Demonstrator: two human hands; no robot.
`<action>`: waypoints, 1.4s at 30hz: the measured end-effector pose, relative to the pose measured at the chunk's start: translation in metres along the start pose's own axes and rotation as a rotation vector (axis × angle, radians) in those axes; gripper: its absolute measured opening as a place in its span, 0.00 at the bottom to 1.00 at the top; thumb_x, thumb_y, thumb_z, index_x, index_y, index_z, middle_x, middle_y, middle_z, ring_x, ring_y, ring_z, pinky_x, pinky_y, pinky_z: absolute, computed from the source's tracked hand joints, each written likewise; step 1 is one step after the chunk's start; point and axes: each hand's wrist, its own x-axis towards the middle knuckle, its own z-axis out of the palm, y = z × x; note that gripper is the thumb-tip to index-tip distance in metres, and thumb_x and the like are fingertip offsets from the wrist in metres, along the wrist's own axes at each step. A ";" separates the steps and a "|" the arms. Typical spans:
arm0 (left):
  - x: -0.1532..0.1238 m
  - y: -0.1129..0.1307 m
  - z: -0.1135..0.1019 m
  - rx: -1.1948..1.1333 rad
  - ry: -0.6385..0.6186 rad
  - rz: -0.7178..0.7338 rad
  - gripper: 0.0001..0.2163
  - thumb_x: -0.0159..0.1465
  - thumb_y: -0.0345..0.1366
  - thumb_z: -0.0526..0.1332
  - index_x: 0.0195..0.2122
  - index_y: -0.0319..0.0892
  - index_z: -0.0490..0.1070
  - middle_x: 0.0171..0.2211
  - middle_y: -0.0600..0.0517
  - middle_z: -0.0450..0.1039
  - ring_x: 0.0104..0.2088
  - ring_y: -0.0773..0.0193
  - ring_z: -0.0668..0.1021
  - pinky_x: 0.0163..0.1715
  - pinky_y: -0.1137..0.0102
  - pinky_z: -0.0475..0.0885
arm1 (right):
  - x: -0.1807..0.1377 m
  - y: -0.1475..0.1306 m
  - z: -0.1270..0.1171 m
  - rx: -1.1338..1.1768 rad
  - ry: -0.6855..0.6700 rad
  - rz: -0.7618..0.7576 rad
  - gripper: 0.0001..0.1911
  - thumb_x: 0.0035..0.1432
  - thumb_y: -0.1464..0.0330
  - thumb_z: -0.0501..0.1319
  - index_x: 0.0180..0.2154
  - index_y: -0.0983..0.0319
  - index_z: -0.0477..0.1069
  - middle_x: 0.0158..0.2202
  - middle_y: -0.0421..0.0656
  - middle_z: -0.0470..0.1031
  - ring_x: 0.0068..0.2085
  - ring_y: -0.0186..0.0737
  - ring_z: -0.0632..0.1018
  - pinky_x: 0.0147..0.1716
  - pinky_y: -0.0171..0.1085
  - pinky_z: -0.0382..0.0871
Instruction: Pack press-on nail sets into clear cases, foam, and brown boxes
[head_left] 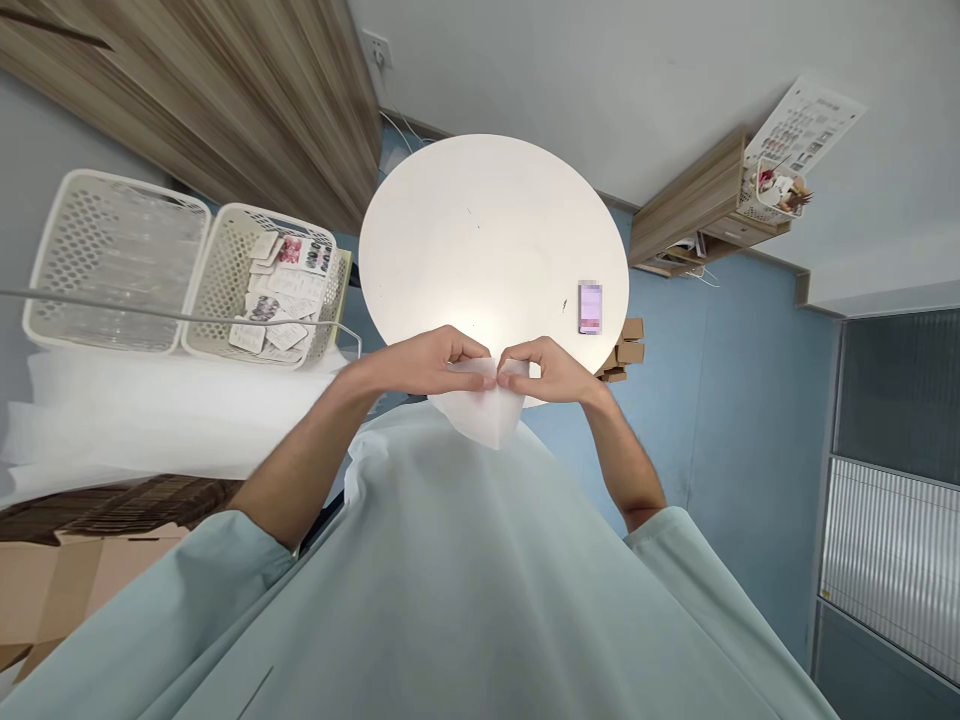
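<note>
A thin white translucent sheet (486, 415), folded or pouch-like, hangs between my hands at the near edge of the round white table (487, 220). My left hand (431, 362) pinches its upper edge between thumb and fingers. From the other side, my right hand (551, 370) pinches the same edge, and the fingertips of both hands nearly meet at the middle. A crease runs down the sheet below the fingertips. Whether it is paper, foam or a bag I cannot tell. A phone (590, 308) with a lit screen lies on the table beyond my right hand.
To the left, a white basket (199, 290) holds printed cards and another basket (45, 260) holds clear plastic items. White sheets (150, 420) are stacked below them, above cardboard boxes (97, 580). Small brown boxes (632, 340) sit right of the table, near a wooden cabinet (694, 195).
</note>
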 end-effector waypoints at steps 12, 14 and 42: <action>0.000 -0.007 0.003 0.007 -0.012 -0.012 0.14 0.64 0.46 0.67 0.27 0.42 0.78 0.24 0.55 0.66 0.26 0.68 0.65 0.25 0.70 0.59 | -0.001 -0.002 0.002 -0.012 -0.046 -0.008 0.10 0.64 0.64 0.63 0.32 0.62 0.77 0.29 0.38 0.76 0.32 0.36 0.73 0.33 0.35 0.64; -0.001 -0.008 0.003 -0.002 -0.004 0.013 0.14 0.64 0.46 0.67 0.27 0.42 0.79 0.23 0.55 0.67 0.26 0.67 0.66 0.25 0.70 0.58 | -0.001 -0.003 0.001 -0.009 -0.070 -0.003 0.11 0.64 0.63 0.64 0.31 0.62 0.77 0.28 0.38 0.76 0.31 0.36 0.73 0.33 0.35 0.64; -0.002 -0.010 0.005 -0.037 0.145 0.047 0.15 0.64 0.48 0.69 0.32 0.40 0.82 0.27 0.51 0.76 0.27 0.65 0.73 0.27 0.71 0.65 | -0.005 -0.003 0.002 -0.002 0.150 -0.034 0.11 0.66 0.60 0.64 0.37 0.60 0.79 0.36 0.41 0.81 0.38 0.40 0.77 0.41 0.38 0.69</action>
